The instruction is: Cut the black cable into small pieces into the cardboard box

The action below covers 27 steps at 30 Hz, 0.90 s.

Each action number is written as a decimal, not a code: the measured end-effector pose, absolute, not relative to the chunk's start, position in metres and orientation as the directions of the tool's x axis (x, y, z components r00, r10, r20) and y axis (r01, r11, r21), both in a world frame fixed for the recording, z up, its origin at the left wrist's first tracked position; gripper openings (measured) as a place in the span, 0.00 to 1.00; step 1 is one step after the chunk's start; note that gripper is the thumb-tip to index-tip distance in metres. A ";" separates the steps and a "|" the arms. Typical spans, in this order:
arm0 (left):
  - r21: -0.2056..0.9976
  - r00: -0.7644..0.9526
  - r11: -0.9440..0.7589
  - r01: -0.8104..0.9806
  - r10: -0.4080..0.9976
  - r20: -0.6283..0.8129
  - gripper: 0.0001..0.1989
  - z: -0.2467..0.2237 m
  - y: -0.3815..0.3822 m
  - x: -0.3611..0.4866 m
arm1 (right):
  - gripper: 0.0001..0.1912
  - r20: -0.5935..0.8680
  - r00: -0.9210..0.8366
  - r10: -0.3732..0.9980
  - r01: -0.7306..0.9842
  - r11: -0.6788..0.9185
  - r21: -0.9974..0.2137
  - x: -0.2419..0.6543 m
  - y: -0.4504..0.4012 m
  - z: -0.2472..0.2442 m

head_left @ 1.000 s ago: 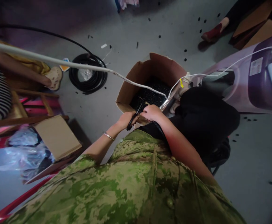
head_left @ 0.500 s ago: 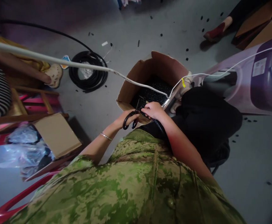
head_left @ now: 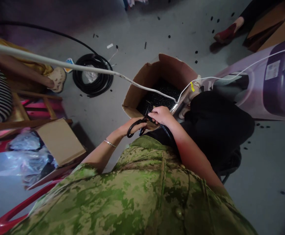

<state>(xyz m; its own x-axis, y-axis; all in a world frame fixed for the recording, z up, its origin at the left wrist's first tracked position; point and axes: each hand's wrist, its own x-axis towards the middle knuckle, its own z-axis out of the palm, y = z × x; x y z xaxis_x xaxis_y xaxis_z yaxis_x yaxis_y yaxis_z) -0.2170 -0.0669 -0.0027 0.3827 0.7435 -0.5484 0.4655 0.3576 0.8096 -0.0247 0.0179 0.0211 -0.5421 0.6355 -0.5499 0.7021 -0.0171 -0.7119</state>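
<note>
My left hand (head_left: 132, 124) is closed round the black-handled scissors (head_left: 128, 132), its fingers through the loops. The scissors' blades point up, close beside the fingers of my right hand (head_left: 161, 115). That hand is closed on a thin, black, ribbed tube (head_left: 166, 131), which runs back over my lap toward my body. The end of the tube at the blades is partly hidden by my fingers. Just beyond both hands, an open cardboard box (head_left: 146, 73) holds a heap of small black pieces (head_left: 160, 93).
A white cable (head_left: 90, 69) crosses above the box. A coil of black tubing (head_left: 78, 86) lies on the floor at left, near another person's shoe (head_left: 57, 79). A purple-and-white machine (head_left: 257, 78) stands at right. Small black bits are scattered on the floor.
My left hand has shifted slightly left, with the scissors' loops spread wider and the blades turned a little. My right hand has hardly moved on the tube.
</note>
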 end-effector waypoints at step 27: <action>0.811 0.457 0.189 0.554 0.744 -0.487 0.12 0.025 -0.053 -0.219 | 0.13 -0.569 -0.530 0.628 0.665 -0.108 -0.739 -0.025 0.015 0.025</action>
<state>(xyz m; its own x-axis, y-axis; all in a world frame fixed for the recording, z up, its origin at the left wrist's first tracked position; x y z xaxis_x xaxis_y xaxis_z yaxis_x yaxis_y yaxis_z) -0.2189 -0.0531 0.0252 0.4574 0.7443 -0.4867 0.5541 0.1895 0.8106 -0.0251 0.0147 0.0246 -0.5303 0.6282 -0.5693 0.6655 -0.1076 -0.7386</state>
